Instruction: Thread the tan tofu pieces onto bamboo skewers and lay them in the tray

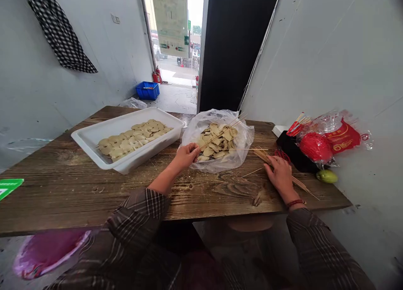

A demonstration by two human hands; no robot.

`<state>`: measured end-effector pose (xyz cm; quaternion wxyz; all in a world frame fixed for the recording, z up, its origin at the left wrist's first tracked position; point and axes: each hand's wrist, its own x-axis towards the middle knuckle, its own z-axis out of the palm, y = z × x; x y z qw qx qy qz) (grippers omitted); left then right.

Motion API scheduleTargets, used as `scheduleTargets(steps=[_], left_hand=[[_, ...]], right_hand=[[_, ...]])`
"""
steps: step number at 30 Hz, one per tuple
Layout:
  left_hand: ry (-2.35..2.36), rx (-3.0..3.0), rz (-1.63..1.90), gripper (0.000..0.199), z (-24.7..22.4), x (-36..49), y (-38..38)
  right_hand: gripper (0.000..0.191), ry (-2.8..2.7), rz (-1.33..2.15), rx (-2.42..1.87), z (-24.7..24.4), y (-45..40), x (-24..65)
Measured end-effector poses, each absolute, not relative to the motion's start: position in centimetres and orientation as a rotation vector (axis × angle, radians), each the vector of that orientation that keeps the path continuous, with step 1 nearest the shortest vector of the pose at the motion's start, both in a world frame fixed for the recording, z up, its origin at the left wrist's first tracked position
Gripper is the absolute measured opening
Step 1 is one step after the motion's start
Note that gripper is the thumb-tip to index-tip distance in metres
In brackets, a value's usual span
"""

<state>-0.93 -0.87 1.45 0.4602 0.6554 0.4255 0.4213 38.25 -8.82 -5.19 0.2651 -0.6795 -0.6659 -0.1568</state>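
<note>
My left hand (186, 156) is closed in a pinch around several thin bamboo skewers (220, 134). They stick out to the right over a clear plastic bag (217, 166) of flat, pale beige slices (217, 145), one of them nearly level. On the tabletop to the right, my right hand (279, 174) lies over a bundle of loose skewers (300, 184), thumb apart from the fingers and fingertips touching it. A single skewer (252, 172) lies left of that hand. Left of the bag, a white plastic tray (157, 149) holds overlapping rows of similar slices (132, 139).
The wooden table (126, 202) bears a black container (292, 151), red plastic-wrapped packages (317, 147) and a green fruit (327, 176) at right. A blue crate (147, 91) stands by the doorway. Below the table's left side is a purple-pink basin (50, 252).
</note>
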Motion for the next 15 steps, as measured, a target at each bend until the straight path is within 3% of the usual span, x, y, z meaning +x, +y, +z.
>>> scheduleTargets(steps=[11,15], left_hand=[[1.011,1.671,1.004,0.027,-0.6,-0.4,-0.9],[1.012,1.772,0.957,0.026,-0.5,-0.4,-1.0]], right_hand=[[0.055,-1.254,0.792,-1.274,-1.5,-8.1,26.6],[0.042,-1.045,0.891,-1.135,0.1,-8.2,25.1]])
